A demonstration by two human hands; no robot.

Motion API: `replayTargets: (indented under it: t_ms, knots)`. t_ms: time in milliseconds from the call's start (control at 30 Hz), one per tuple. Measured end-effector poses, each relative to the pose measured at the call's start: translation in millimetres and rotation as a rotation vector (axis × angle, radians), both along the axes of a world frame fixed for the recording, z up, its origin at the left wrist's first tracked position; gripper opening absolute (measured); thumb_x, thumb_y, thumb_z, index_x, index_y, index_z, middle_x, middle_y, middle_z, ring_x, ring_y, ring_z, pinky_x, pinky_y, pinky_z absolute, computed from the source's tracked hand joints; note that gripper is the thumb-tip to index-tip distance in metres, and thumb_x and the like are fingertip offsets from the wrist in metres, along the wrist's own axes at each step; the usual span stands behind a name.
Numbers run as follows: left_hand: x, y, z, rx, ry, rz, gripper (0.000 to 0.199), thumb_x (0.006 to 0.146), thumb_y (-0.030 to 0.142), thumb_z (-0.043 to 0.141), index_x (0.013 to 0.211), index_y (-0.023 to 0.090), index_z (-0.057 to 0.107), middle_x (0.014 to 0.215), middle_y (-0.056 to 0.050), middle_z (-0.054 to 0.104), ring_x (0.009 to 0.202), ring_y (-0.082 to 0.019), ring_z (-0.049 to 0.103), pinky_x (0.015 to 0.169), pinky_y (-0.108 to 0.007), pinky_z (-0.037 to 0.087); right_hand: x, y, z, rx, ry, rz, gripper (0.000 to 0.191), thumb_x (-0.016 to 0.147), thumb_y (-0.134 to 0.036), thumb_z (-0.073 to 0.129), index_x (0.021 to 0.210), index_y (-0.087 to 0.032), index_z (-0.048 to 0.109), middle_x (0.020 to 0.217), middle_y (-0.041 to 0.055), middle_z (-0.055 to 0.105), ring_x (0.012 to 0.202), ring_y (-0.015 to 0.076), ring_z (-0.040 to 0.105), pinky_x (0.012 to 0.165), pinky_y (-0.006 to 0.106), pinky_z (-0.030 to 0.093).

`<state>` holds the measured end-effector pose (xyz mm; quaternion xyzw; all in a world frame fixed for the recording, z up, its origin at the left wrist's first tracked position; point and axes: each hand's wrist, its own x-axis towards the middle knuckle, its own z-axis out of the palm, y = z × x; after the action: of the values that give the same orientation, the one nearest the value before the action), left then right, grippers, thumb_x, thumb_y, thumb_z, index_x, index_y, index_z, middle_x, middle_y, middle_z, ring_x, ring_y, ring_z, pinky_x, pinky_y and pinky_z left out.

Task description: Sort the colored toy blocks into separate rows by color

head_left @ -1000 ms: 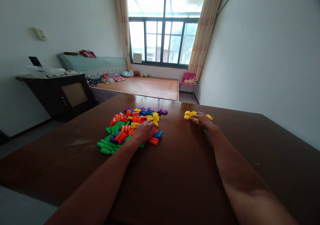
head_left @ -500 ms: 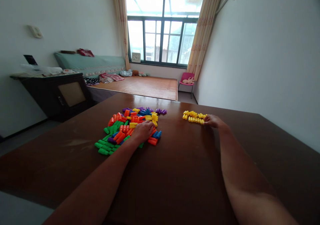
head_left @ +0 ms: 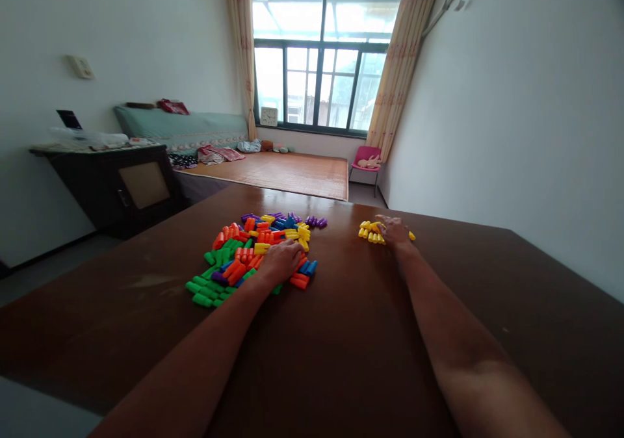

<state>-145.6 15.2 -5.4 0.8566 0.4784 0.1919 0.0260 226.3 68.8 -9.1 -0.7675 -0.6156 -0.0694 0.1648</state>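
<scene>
My left hand (head_left: 281, 261) lies over the right side of a heap of bullet-shaped plastic building pieces. Its fingers bend downward and their tips are hidden, so I cannot tell what is under them. Around it are orange pieces (head_left: 237, 271), green pieces (head_left: 207, 288), blue pieces (head_left: 308, 268) and yellow pieces (head_left: 303, 233). Purple pieces (head_left: 316, 221) lie at the heap's far edge. Farther right, my right hand (head_left: 394, 231) is open above a separate group of yellow pieces (head_left: 372, 235), thumb and fingers apart. It covers the middle of that group; one yellow end (head_left: 412, 236) shows on its right.
All the pieces lie on a dark brown glossy table (head_left: 331, 334). Beyond its far edge is a bed with a woven mat (head_left: 292, 171). A pink chair (head_left: 366, 157) stands by the right wall, a dark cabinet (head_left: 112, 184) at the left.
My right hand has moved left from the right end of the yellow group to above it, and its fingers have spread. My left hand stays on the heap. The view has shifted slightly.
</scene>
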Motion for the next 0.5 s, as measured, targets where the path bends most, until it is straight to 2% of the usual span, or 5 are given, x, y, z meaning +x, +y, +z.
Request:
replayTargets:
  t_ms: [133,300,400,500]
  knots:
    - [0,0,-1.3,0.008,-0.007,0.000,0.028,0.095,0.030,0.040,0.096,0.023,0.067,0.096,-0.007,0.065,0.082,-0.019,0.062,0.073,-0.030,0.043,-2,13,3.7,-0.148,-0.026,-0.047,0.048,0.089,-0.049,0.047,0.131,-0.029,0.054,0.123,0.0133,0.061,0.121,0.0326,0.046,0.096,0.050,0.037]
    - [0,0,-1.8,0.003,-0.015,0.007,0.027,0.094,0.031,0.041,0.096,0.023,0.067,0.096,-0.007,0.065,0.085,-0.019,0.062,0.075,-0.030,0.044,7,33,9.9,-0.238,-0.032,-0.032,0.058,0.077,-0.055,0.062,0.127,-0.027,0.057,0.120,0.0132,0.062,0.123,0.0339,0.044,0.100,0.052,0.033]
    - [1,0,-1.9,0.001,-0.009,0.012,0.028,0.094,0.032,0.041,0.098,0.024,0.067,0.096,-0.006,0.065,0.085,-0.019,0.062,0.074,-0.030,0.044,14,46,11.6,-0.288,0.016,-0.032,0.058,0.069,-0.050,0.070,0.122,-0.029,0.060,0.117,0.0103,0.065,0.120,0.0335,0.049,0.099,0.052,0.034]
    - [0,0,-2.2,0.002,0.000,0.019,0.028,0.095,0.032,0.041,0.098,0.024,0.067,0.096,-0.005,0.064,0.083,-0.018,0.061,0.073,-0.029,0.043,22,57,11.6,-0.301,0.091,0.009,0.057,0.063,-0.042,0.076,0.117,-0.029,0.063,0.109,0.0069,0.069,0.106,0.0304,0.060,0.094,0.049,0.041]
